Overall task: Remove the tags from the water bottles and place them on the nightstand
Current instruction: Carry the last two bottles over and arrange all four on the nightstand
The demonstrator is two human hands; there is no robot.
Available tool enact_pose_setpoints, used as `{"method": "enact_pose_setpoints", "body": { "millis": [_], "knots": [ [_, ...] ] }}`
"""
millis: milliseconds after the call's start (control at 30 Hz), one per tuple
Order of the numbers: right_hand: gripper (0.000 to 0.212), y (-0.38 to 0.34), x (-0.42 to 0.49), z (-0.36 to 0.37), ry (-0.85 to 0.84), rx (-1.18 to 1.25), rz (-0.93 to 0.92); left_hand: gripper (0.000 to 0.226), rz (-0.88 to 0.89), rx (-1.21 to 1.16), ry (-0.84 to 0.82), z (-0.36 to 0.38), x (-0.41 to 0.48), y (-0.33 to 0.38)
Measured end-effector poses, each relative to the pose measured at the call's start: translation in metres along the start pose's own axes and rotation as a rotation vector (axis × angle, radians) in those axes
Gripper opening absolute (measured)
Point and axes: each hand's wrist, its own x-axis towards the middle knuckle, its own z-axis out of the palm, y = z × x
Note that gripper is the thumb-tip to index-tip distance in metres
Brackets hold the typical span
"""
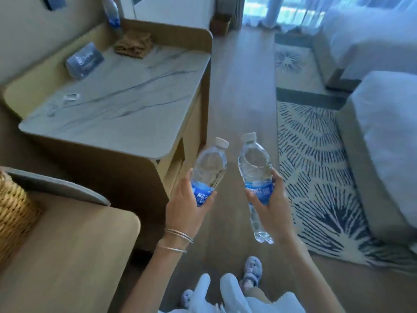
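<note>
A: Where are the bottles rn?

B: One in each hand, held over the wood floor (243, 91), just off the corner of the marble-top stand (126, 96). Left hand (187, 206) is wrapped round the blue label of the left bottle (208, 168); right hand (269, 199) is wrapped round the label band of the right bottle (256, 177). Fingers closed on both, caps up, both tilted a bit.

A: Tags?

B: Can't see any hanging on the necks. Two small clear scraps (67, 100) lie on the stand top; could be tags, too blurred to say.

A: How will they handle?

B: Thin clear plastic, ribbed, full or nearly, so prob some weight but soft-walled; squeeze hard and they'll dent. Smooth sides, maybe slick. Label band at mid-body is the best hold, as now. White screw caps look ridged, fine for a pinch.

A: Surfaces?

B: Stand top is flat, glossy, grey-veined, w/ a raised tan rim at the back. Hard and smooth, so I'd set bases down square or they'll tip. Rug (316, 177) at right is flat-woven, blue-on-cream.
</note>
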Motion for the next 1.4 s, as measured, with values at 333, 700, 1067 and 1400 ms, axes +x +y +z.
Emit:
{"method": "enact_pose_setpoints", "body": {
  "millis": [333, 700, 1067, 1400],
  "knots": [
    [0.073, 0.098, 0.069, -0.146, 0.211, -0.061, 0.193, 0.077, 0.148, -0.036, -0.211, 0.135, 0.061, 0.141],
    [0.071, 0.145, 0.141, -0.284, 0.406, -0.135, 0.204, 0.074, 0.215, -0.135, -0.251, 0.237, 0.117, 0.268],
    [0.078, 0.191, 0.205, -0.297, 0.479, -0.15, 0.347, 0.072, 0.236, -0.137, -0.383, 0.32, 0.184, 0.295],
    [0.069, 0.174, 0.38, -0.31, 0.577, -0.154, 0.308, 0.071, 0.307, -0.23, -0.38, 0.37, 0.357, 0.343]
  ]
}}
